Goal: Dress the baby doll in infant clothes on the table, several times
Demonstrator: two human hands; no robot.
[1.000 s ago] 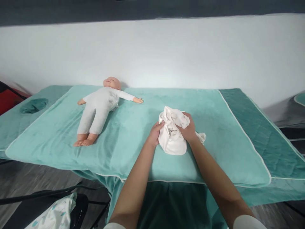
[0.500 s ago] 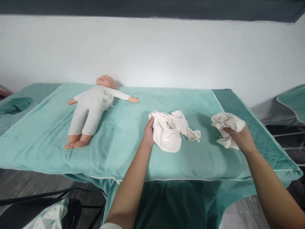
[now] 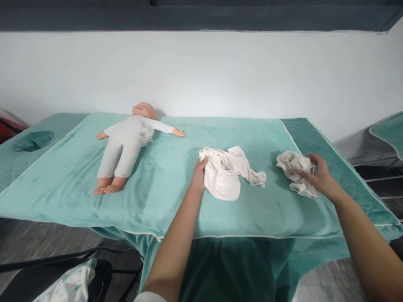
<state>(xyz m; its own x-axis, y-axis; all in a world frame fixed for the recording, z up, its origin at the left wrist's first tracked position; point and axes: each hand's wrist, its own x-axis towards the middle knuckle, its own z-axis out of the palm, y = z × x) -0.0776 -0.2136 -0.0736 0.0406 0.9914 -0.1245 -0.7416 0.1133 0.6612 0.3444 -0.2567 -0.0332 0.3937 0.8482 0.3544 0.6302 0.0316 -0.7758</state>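
A white baby garment (image 3: 223, 184) lies bunched on the green bed cover in front of me, a narrow crumpled part trailing to the right. My left hand (image 3: 199, 174) grips its left edge, thumb on top and the other fingers hidden under the fabric. Farther right rests a second crumpled white cloth (image 3: 297, 172), perhaps clothing too. Around its right side is my right hand (image 3: 321, 176), with thumb and fingers spread apart and the thumb still touching the cloth.
A baby doll (image 3: 124, 134) in a pale body suit lies face up at the left of the bed (image 3: 176, 201). The bed has a face hole (image 3: 33, 141) at its left end. A black chair (image 3: 100, 281) holding a patterned cloth (image 3: 71, 285) stands at lower left.
My right hand has lowered the crumpled cloth onto the bed and loosened its fingers from it. The left hand keeps its hold on the garment. The view has shifted slightly.
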